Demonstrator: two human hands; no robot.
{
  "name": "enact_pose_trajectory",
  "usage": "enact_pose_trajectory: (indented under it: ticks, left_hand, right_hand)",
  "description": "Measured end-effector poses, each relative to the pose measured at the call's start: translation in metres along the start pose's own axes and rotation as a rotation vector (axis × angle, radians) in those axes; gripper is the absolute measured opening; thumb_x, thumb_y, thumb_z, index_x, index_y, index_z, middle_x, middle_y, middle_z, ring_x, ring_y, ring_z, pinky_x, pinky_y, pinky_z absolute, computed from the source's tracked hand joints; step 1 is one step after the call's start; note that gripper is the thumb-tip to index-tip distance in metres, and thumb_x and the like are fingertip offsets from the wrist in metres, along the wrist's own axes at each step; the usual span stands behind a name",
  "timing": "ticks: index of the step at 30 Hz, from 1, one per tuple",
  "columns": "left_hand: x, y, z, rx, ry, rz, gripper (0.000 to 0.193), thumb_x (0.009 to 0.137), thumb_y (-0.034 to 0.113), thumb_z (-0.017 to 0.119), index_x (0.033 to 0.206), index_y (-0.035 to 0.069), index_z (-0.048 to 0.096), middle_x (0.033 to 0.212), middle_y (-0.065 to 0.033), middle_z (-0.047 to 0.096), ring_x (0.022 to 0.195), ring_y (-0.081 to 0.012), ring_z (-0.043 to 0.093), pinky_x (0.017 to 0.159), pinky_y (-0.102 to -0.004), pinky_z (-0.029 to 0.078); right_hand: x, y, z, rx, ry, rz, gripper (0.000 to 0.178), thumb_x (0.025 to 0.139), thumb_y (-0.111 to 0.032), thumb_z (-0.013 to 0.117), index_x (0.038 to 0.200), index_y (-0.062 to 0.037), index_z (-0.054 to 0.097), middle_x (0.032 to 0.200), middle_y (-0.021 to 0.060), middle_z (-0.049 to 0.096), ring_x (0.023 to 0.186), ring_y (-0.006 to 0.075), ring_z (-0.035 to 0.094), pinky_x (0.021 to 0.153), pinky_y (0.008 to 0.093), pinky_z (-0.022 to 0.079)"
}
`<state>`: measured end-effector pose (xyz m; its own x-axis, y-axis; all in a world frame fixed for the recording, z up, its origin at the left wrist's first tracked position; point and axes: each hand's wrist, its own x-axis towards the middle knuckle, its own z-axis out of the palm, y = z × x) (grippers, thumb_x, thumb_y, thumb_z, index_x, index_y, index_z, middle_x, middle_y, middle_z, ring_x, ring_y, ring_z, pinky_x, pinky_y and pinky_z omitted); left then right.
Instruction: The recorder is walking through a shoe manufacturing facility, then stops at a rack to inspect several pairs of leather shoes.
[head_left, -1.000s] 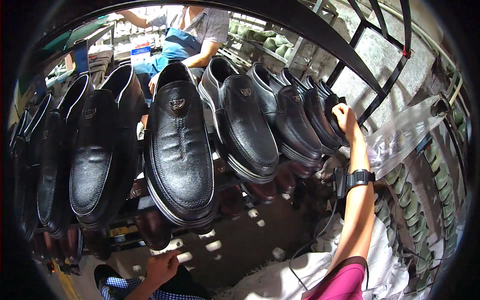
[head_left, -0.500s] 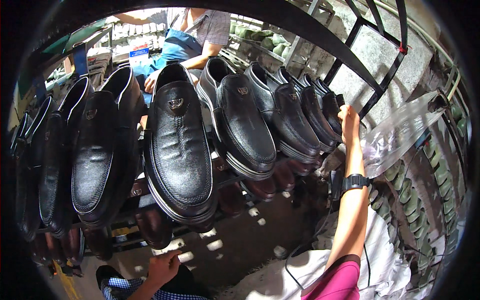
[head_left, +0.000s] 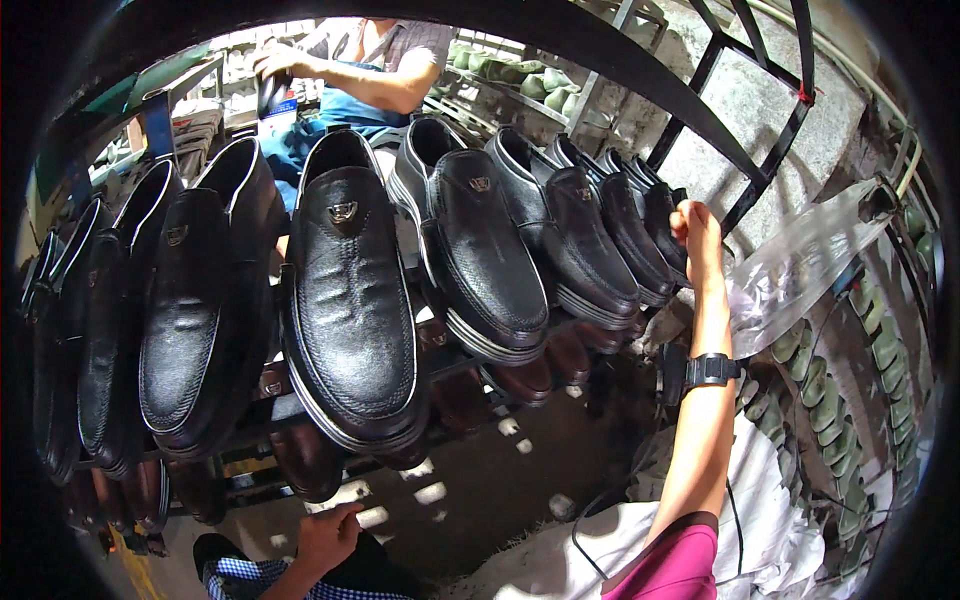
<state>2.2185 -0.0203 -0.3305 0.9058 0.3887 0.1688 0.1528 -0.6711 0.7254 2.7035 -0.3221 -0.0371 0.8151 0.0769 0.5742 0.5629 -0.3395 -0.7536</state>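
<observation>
A row of black leather loafers (head_left: pixel 352 300) with metal emblems on their fronts stands on a rack before me, toes toward me. My right hand (head_left: pixel 699 236) is raised, its fingers curled, beside the last black loafer (head_left: pixel 664 222) at the row's right end. Whatever lies inside that curl is hidden. Low in front of me, my left hand (head_left: pixel 328 538) is loosely closed below the rack, the thumb side uppermost, and nothing shows in it. A black watch (head_left: pixel 712 369) is on my right wrist.
Brownish-red shoes (head_left: pixel 306 459) fill the tier below. Across the rack a person in a blue apron (head_left: pixel 352 103) handles a dark shoe (head_left: pixel 272 94). A clear plastic bag (head_left: pixel 800 270) hangs at the right by a black metal frame (head_left: pixel 748 195). Green shoe-shaped pieces (head_left: pixel 825 400) line the right side.
Across the rack, the person's hands have come up at the upper left with a dark shoe. My right hand has shifted slightly to the right; my left hand stays put.
</observation>
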Motion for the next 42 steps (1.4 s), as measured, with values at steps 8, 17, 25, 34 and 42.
enact_pose_trajectory:
  ticks: [8, 17, 25, 34, 42]
  left_hand:
    - [0.000, 0.003, -0.001, -0.054, 0.002, -0.012, 0.014, 0.076, 0.009, 0.059, 0.089, 0.008, 0.064, 0.061, -0.0071, 0.063, 0.051, -0.0171, 0.062, 0.050, -0.0283, 0.050]
    - [-0.001, 0.003, -0.001, 0.044, -0.017, -0.016, 0.014, 0.076, 0.010, 0.060, 0.089, 0.011, 0.063, 0.057, -0.0052, 0.061, 0.049, -0.0161, 0.061, 0.048, -0.0283, 0.049]
    - [0.002, 0.003, 0.000, -0.010, -0.002, 0.001, 0.014, 0.076, 0.009, 0.060, 0.089, 0.011, 0.063, 0.056, -0.0053, 0.060, 0.048, -0.0163, 0.060, 0.047, -0.0285, 0.048]
    - [0.003, 0.007, -0.003, -0.040, -0.050, -0.027, 0.014, 0.079, 0.008, 0.056, 0.090, 0.007, 0.063, 0.059, -0.0060, 0.062, 0.052, -0.0154, 0.062, 0.050, -0.0275, 0.049]
    - [0.001, 0.000, -0.002, -0.019, 0.024, -0.016, 0.014, 0.075, 0.010, 0.060, 0.088, 0.010, 0.065, 0.059, -0.0066, 0.061, 0.050, -0.0175, 0.060, 0.049, -0.0298, 0.049]
  right_hand:
    - [-0.017, -0.050, 0.025, -0.104, -0.452, -0.144, 0.031, 0.077, -0.009, 0.059, 0.107, -0.0037, 0.055, 0.100, 0.0058, 0.058, 0.082, 0.0131, 0.054, 0.073, 0.0256, 0.044]
    - [-0.004, -0.031, 0.021, -0.154, -0.591, -0.160, 0.016, 0.074, -0.010, 0.060, 0.088, -0.0041, 0.055, 0.080, -0.0020, 0.052, 0.075, 0.0065, 0.047, 0.067, 0.0214, 0.039]
    - [-0.010, -0.019, 0.025, -0.083, -0.449, -0.296, 0.012, 0.081, -0.013, 0.062, 0.082, -0.0021, 0.055, 0.072, -0.0021, 0.051, 0.067, 0.0059, 0.045, 0.062, 0.0210, 0.039]
    - [-0.004, -0.028, 0.026, -0.278, -0.438, -0.284, 0.014, 0.082, -0.014, 0.060, 0.083, 0.0005, 0.058, 0.073, 0.0023, 0.059, 0.068, 0.0084, 0.052, 0.062, 0.0237, 0.042]
    - [-0.016, -0.042, 0.030, -0.276, -0.371, -0.173, 0.021, 0.084, -0.019, 0.056, 0.086, 0.0017, 0.060, 0.073, 0.0016, 0.059, 0.067, 0.0087, 0.051, 0.060, 0.0227, 0.040]
